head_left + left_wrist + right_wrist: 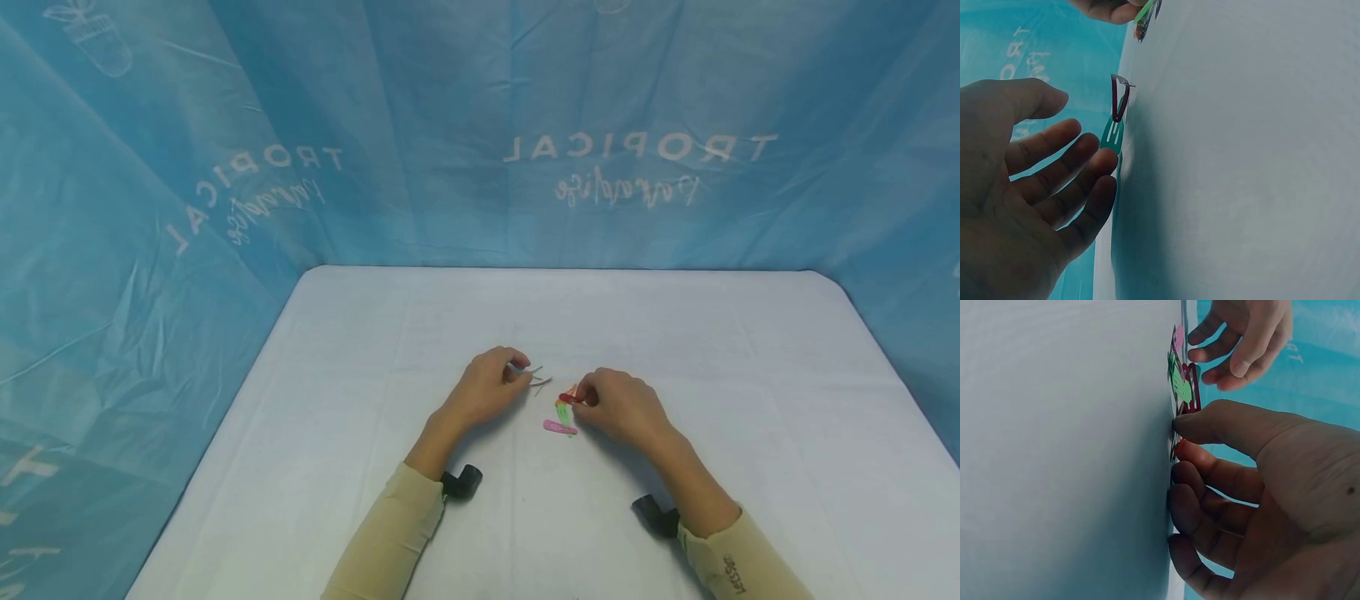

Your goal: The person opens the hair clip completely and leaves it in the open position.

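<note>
Hair clips gathered between two hands on a white cloth

Head view: The green clip (564, 414) lies on the white cloth (585, 517). The pink clip (559, 427) lies across its near end, and the orange clip (574, 388) sits at its far end. The right hand (621, 406) is to the right of the green clip, its thumb and forefinger pinching the red clip (567, 399) just beyond it. The left hand (489, 387) is left of the green clip, its fingers loosely bent. Thin teal and dark clips (542, 383) lie by its fingertips, between it and the green clip. Blue sheeting (637, 83) hangs far beyond the green clip.

Left wrist view: The left hand is wide and holds nothing. The teal clip (1110, 136) and the dark red clip (1120, 103) are near its fingertips, on its side of the green clip; whether the fingers touch them I cannot tell. The green clip shows at the top, beside the right hand.

Right wrist view: The right hand's thumb and forefinger are close together around a red piece, near the green clip. The left hand stands relaxed beyond the green clip.
</note>
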### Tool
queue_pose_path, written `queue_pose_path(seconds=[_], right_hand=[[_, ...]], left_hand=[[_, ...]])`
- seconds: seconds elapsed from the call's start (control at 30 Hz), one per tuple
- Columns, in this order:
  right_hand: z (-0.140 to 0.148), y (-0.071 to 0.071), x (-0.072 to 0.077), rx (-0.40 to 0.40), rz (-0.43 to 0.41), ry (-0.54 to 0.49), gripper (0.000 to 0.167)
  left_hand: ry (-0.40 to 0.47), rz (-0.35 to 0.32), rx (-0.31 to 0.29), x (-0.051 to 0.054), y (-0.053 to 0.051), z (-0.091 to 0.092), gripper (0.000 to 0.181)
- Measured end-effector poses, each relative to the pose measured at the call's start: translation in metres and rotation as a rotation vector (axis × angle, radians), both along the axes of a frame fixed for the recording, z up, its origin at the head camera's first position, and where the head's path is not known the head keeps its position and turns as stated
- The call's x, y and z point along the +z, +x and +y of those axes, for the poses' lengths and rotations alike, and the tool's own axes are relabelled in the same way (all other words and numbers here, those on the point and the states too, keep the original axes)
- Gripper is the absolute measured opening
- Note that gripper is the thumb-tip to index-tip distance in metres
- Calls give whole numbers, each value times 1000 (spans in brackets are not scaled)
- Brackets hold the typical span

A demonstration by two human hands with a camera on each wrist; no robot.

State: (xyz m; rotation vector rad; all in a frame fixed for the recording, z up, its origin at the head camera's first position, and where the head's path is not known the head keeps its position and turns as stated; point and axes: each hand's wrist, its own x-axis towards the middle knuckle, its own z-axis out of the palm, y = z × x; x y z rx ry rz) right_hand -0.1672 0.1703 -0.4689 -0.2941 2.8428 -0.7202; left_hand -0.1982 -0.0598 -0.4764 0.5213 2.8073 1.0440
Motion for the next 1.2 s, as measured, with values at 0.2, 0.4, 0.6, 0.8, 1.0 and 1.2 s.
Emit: queue_pose_path(seconds=[0.2, 0.4, 0.6, 0.8, 1.0, 1.2], right_hand=[[1, -1, -3, 7, 21, 7, 11], [1, -1, -3, 5, 33, 11, 12], [1, -1, -4, 10, 51, 27, 15], [2, -1, -6, 16, 54, 17, 14], [3, -2, -5, 16, 41, -2, 13], [3, -3, -4, 13, 34, -83, 12]], left_hand=[[-3, -2, -13, 0, 0, 0, 22], [-10, -7, -24, 1, 2, 0, 20], [-2, 8, -15, 2, 1, 0, 19], [12, 17, -9, 2, 1, 0, 17], [17, 30, -28, 3, 2, 1, 17], [42, 10, -87, 5, 2, 1, 18]])
